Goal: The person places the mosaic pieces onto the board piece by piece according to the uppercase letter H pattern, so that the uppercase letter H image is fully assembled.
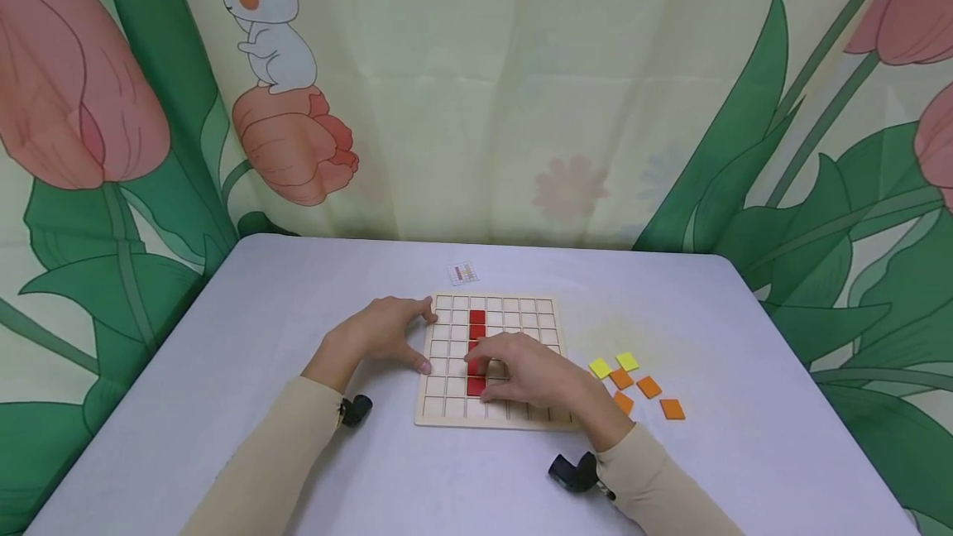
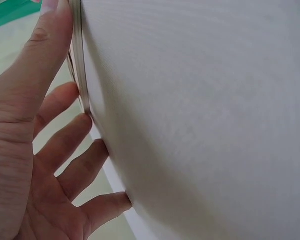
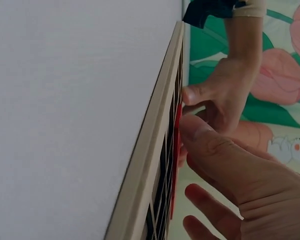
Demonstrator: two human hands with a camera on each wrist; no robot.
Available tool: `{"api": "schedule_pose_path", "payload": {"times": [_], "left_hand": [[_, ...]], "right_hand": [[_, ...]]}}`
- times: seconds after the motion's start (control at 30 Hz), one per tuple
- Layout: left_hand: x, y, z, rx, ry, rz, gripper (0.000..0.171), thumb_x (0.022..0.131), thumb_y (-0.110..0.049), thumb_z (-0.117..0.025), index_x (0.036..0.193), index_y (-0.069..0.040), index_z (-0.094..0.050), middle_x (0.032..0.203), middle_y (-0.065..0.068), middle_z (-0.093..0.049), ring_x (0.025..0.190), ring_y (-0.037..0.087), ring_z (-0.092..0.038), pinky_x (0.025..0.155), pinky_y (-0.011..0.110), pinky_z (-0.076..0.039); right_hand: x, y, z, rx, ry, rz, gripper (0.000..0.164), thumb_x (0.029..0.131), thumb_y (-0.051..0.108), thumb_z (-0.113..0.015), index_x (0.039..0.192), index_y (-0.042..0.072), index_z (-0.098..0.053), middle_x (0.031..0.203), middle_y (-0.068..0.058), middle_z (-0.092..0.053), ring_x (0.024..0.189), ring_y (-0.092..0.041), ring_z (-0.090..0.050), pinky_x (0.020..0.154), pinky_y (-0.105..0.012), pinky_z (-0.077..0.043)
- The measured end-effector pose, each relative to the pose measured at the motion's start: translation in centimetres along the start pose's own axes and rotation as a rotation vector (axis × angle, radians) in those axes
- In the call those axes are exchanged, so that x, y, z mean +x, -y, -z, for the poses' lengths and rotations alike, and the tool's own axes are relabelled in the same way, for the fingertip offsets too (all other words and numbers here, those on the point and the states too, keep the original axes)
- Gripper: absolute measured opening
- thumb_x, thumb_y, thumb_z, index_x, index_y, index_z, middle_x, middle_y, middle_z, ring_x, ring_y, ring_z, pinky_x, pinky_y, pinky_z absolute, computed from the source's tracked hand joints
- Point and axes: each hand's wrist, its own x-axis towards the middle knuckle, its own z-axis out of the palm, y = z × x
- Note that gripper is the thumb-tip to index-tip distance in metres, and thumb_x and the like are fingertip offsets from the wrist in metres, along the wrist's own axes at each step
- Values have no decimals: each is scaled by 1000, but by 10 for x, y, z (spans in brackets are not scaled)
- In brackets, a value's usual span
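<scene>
A square wooden grid board (image 1: 445, 409) lies on the table, with a column of several red square tiles (image 1: 477, 331) in its cells. At the board's left edge rests my left hand (image 1: 381, 331), its fingers spread and its thumb and fingertips touching the side; the left wrist view shows these fingers (image 2: 72, 172) against the rim and tabletop. My right hand (image 1: 530, 369) reaches over the lower tiles and hides part of the column. Seen from the right wrist, the thumb (image 3: 202, 132) touches the red tiles at their edge while the other fingers stay apart and relaxed.
Right of the board lie loose orange tiles (image 1: 672, 409) and two yellow tiles (image 1: 628, 361), some partly behind my right forearm. A small printed card (image 1: 463, 273) with a grid pattern lies beyond the board. Behind the white table (image 1: 357, 263) hangs a flowered curtain (image 1: 462, 106).
</scene>
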Motion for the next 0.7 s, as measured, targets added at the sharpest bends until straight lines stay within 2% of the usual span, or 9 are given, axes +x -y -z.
{"api": "schedule_pose_path", "payload": {"times": [0.17, 0.3, 0.5, 0.7], "left_hand": [[-1, 3, -2, 6, 9, 15, 86, 59, -58, -95, 133, -28, -64, 156, 3, -51, 141, 31, -49, 115, 54, -42], [-1, 3, -3, 10, 12, 4, 84, 60, -58, -95, 132, -29, -64, 156, 1, -50, 141, 29, -50, 115, 52, -42], [-1, 1, 1, 26, 16, -8, 83, 62, -57, -95, 132, -27, -64, 154, 2, -53, 137, 29, -52, 114, 52, -43], [0, 0, 2, 5, 15, -8, 84, 62, -57, -94, 134, -27, -63, 155, 3, -51, 140, 31, -50, 115, 52, -42]], "right_hand": [[-4, 0, 4, -9, 3, 9, 38, 88, 22, -83, 124, 16, -71, 114, 7, -71, 112, -13, -62, 105, -38, -51], [-10, -1, 7, -35, -11, -4, 38, 88, 23, -84, 123, 16, -72, 111, 6, -71, 117, -17, -61, 106, -41, -50], [-19, -2, 16, -36, -47, -18, 34, 89, 21, -82, 121, 12, -72, 107, 4, -71, 132, -26, -56, 108, -45, -49], [-30, -8, 29, -43, -86, -37, 33, 89, 20, -82, 119, 10, -72, 107, 2, -71, 133, -28, -55, 108, -47, -49]]}}
